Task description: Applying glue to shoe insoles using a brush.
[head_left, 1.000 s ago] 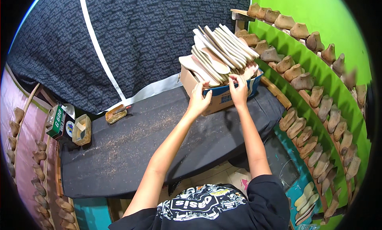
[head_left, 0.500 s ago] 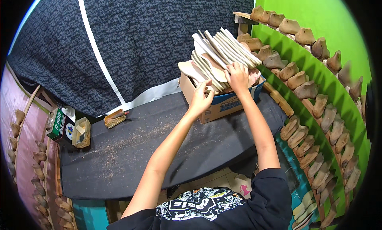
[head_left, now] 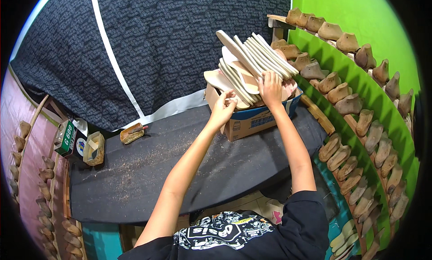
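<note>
A cardboard box [head_left: 239,128] with a blue upper edge stands on the dark-covered table, heaped with pale shoe insoles. One group of insoles [head_left: 265,57] leans in a tight row at the back right, and another group [head_left: 229,82] lies at the front left. A single insole [head_left: 236,48] tilts out leftward from the back row, with my right hand [head_left: 271,90] closed on its lower end. My left hand [head_left: 222,109] is beside the front-left insoles at the box's near edge, its fingers bent and apart, with nothing visible in them.
Racks of wooden shoe lasts [head_left: 348,104] line the right wall, with more lasts [head_left: 45,208] at the left. On the table are a small tray [head_left: 132,134] with a tool, a plastic container [head_left: 94,149], a green-and-black box [head_left: 69,140] and scattered shavings [head_left: 128,170].
One insole has tipped leftward away from the back row, under my right hand. My left hand has shifted slightly left, its fingers still bent beside the front insoles.
</note>
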Action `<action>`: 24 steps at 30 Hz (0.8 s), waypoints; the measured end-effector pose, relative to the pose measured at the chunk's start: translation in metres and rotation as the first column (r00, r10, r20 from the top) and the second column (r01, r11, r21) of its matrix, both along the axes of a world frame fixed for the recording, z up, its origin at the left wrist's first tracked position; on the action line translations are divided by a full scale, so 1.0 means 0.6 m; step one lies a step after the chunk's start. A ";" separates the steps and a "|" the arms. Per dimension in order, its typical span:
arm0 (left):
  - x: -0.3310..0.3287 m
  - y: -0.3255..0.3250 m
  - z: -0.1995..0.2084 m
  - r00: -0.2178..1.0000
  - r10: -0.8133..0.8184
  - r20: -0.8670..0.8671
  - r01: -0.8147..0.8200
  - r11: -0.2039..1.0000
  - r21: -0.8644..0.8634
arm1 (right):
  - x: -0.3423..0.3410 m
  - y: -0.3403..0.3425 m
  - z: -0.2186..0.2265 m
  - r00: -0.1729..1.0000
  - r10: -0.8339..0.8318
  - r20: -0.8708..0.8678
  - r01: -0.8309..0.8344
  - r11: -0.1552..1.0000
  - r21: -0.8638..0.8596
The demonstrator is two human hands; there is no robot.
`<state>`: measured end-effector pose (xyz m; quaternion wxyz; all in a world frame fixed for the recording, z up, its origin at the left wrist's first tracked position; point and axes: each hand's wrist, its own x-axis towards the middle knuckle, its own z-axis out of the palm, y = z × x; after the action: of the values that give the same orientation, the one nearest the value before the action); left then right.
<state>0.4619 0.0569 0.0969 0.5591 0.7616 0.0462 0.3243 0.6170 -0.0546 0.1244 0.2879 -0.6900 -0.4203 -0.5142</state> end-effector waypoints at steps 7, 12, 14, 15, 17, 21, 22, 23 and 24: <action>-0.032 0.013 0.002 0.990 -0.057 0.132 0.071 0.991 -0.109 | -0.023 -0.003 -0.005 0.998 0.066 0.008 -0.066 0.996 0.067; -0.081 0.041 0.008 0.942 0.069 0.329 -0.046 0.996 -0.076 | -0.056 0.007 -0.007 0.977 0.210 -0.047 -0.206 0.975 0.078; -0.111 0.055 0.009 0.911 0.071 0.406 -0.031 0.994 -0.103 | -0.071 0.020 -0.009 0.968 0.245 -0.052 -0.240 0.968 0.074; -0.127 0.065 0.010 0.898 0.087 0.430 -0.036 0.991 -0.126 | -0.080 0.027 -0.009 0.953 0.298 -0.053 -0.295 0.954 0.051; -0.160 0.087 0.007 0.867 0.131 0.481 -0.067 0.987 -0.149 | -0.106 0.044 -0.010 0.917 0.395 -0.064 -0.394 0.919 0.017; -0.241 0.138 -0.003 0.801 0.240 0.549 -0.157 0.968 -0.195 | -0.162 0.091 -0.018 0.779 0.591 -0.209 -0.613 0.788 -0.057; -0.270 0.144 -0.002 0.809 0.266 0.524 -0.188 0.962 -0.197 | -0.180 0.102 -0.025 0.749 0.605 -0.272 -0.644 0.761 -0.081; -0.309 0.178 -0.040 0.785 0.335 0.522 -0.208 0.935 -0.288 | -0.204 0.117 -0.025 0.692 0.651 -0.313 -0.704 0.704 -0.094; -0.336 0.180 -0.039 0.783 0.341 0.520 -0.194 0.928 -0.317 | -0.218 0.129 -0.033 0.642 0.676 -0.363 -0.748 0.655 -0.104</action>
<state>0.2600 0.1649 0.0737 0.5853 0.5406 0.0264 0.6037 0.4863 0.0228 0.1044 0.4393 -0.5641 -0.6718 -0.1935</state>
